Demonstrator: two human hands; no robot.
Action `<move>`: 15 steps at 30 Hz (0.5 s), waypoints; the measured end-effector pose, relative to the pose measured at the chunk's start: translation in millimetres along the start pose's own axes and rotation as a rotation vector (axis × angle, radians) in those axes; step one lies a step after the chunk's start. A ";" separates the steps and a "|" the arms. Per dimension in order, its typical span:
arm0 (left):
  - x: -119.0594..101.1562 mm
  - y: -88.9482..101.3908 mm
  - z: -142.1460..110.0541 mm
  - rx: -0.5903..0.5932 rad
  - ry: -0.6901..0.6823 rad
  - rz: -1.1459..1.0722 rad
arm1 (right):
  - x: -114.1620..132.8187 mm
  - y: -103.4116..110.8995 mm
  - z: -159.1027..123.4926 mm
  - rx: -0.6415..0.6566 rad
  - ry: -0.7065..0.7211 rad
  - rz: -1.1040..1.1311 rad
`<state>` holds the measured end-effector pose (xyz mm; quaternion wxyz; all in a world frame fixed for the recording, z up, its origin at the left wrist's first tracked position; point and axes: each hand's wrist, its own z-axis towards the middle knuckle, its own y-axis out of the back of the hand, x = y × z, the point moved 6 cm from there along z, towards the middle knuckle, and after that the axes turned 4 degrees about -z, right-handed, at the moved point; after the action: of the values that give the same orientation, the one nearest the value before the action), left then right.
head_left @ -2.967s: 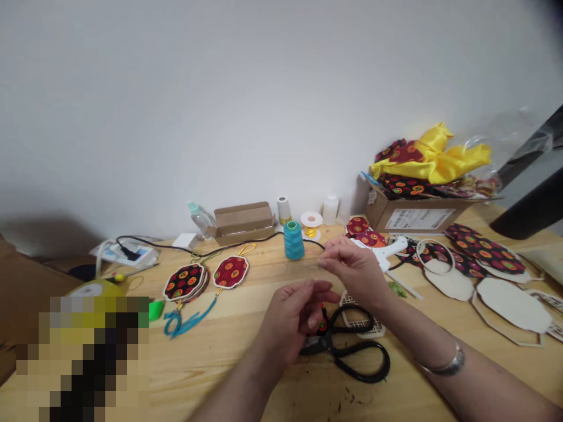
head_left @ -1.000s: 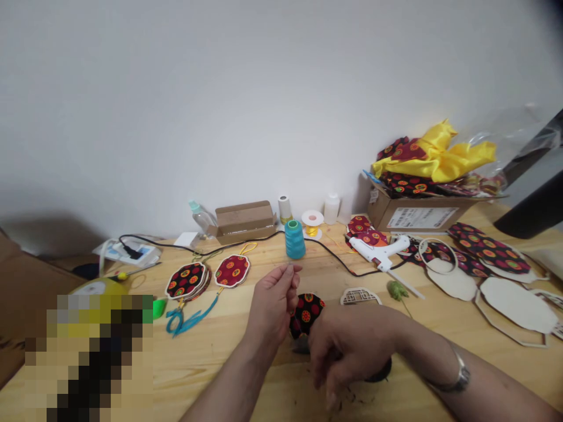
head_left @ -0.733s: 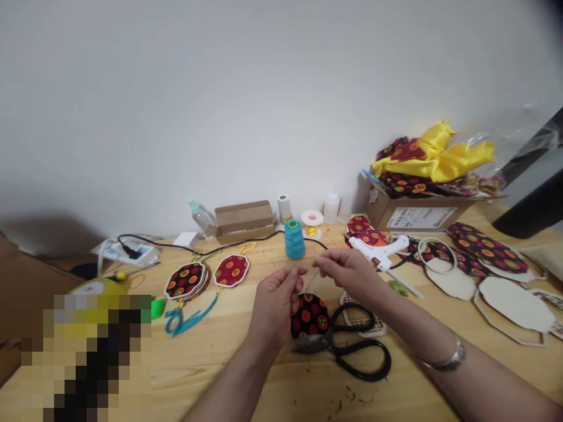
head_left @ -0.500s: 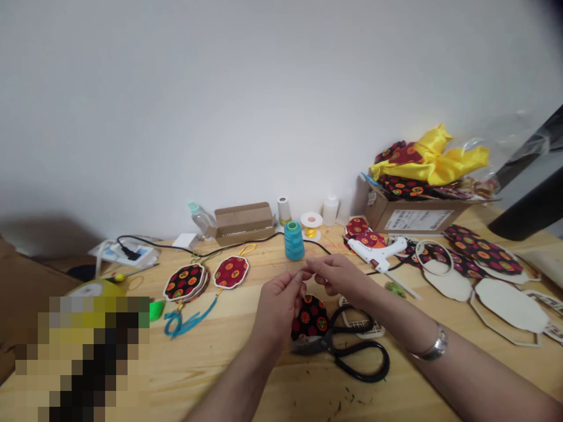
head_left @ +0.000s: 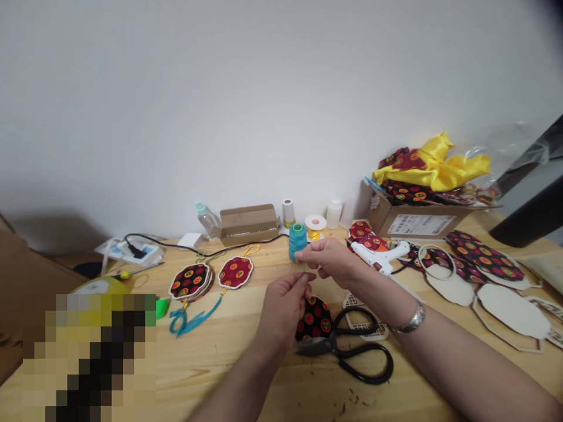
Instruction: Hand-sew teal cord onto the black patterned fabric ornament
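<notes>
My left hand [head_left: 285, 308] is closed in a pinch above the table, thumb against forefinger. Just above and to its right, my right hand [head_left: 331, 261] also pinches, its fingertips in front of the teal thread cone [head_left: 297, 235]. Whatever the fingers hold is too fine to make out. Below the hands lies a black fabric-covered piece [head_left: 317, 319] with red and orange flower dots, partly hidden by my left hand. Black-handled scissors [head_left: 332, 344] lie against its near edge. A pale wooden lattice piece [head_left: 367, 329] sits partly under the scissor handles.
At left lie a stack of scalloped patterned pieces [head_left: 190, 281] and a red tasselled one [head_left: 236, 273]. A white glue gun [head_left: 382, 257], wooden blanks [head_left: 512, 308] and a carton of fabric [head_left: 413, 223] are at right. A small open box [head_left: 248, 225] stands by the wall.
A thin strand showed at my right fingertips shortly before. My hands then met fingertip to fingertip; now my right hand has moved up and away from my left. The scissors have stayed put.
</notes>
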<state>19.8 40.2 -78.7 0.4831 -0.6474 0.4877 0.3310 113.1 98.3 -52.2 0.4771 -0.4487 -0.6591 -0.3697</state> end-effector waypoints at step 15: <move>-5.4 8.6 2.4 -0.052 -0.083 -0.090 | 58.0 9.8 17.7 0.030 0.125 0.093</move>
<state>10.0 43.6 -77.2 0.5003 -0.6667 0.4292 0.3479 108.9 131.6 -0.7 0.5407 -0.4476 -0.6119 -0.3646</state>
